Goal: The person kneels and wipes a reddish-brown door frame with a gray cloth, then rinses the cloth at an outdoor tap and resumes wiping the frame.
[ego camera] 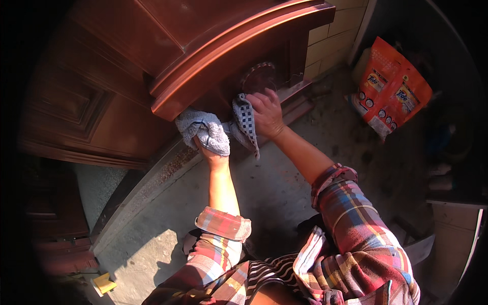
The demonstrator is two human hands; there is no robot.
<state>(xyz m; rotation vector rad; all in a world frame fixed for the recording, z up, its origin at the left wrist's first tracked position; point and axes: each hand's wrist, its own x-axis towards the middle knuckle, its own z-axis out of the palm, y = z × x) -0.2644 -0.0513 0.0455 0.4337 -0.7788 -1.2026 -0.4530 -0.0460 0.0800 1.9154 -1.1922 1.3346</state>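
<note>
A grey terry cloth [204,129] with a dark checked part [245,118] stretches between my two hands. My left hand [207,152] is mostly hidden under the bunched end, which touches the lower edge of a reddish-brown moulded ledge [228,45]. Beside the checked part, my right hand [268,114] has its fingers bent on the cloth, close to a round carved ornament [259,78] on the dark panel below the ledge.
An orange Tide bag [394,85] stands on the concrete floor at right, near a tiled wall [335,34]. A panelled reddish-brown door [76,103] is at left, above a curved threshold [152,183]. A yellow object [103,284] lies lower left; a pale box-like object [453,236] is lower right.
</note>
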